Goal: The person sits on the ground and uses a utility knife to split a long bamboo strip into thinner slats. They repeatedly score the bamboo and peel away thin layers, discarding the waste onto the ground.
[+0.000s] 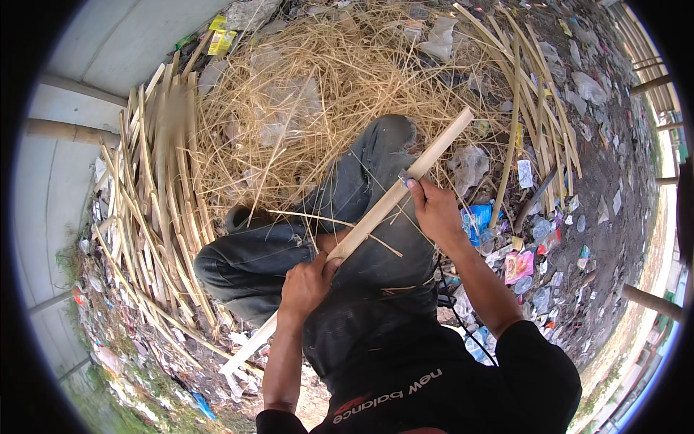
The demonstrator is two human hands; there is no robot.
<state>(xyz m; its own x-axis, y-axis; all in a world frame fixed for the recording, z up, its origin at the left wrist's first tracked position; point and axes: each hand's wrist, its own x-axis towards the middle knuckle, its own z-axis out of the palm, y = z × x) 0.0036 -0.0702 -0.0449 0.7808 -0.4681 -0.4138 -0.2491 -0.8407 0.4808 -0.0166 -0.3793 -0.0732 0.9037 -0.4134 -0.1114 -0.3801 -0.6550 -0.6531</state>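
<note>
A long, pale bamboo strip (372, 217) lies slantwise across my lap, from lower left to upper right. My left hand (305, 289) is closed around its lower part, thumb along the top. Farther up, my right hand (437, 210) is closed at the strip, its thumb pressing a small metal piece (403, 178) against the surface. That piece looks like a blade with a bluish part; most of it is hidden by the fingers and the strip. Thin shavings (383, 246) rest on my dark trousers (347, 188) beside the strip.
Several long bamboo strips (163, 195) are stacked on the left by a grey wall (65, 166). More strips (538, 108) lie at the far right. A heap of shavings (325, 72) spreads ahead of my legs. Plastic litter (519, 266) covers ground to the right. A dark cord (463, 322) hangs near my right arm.
</note>
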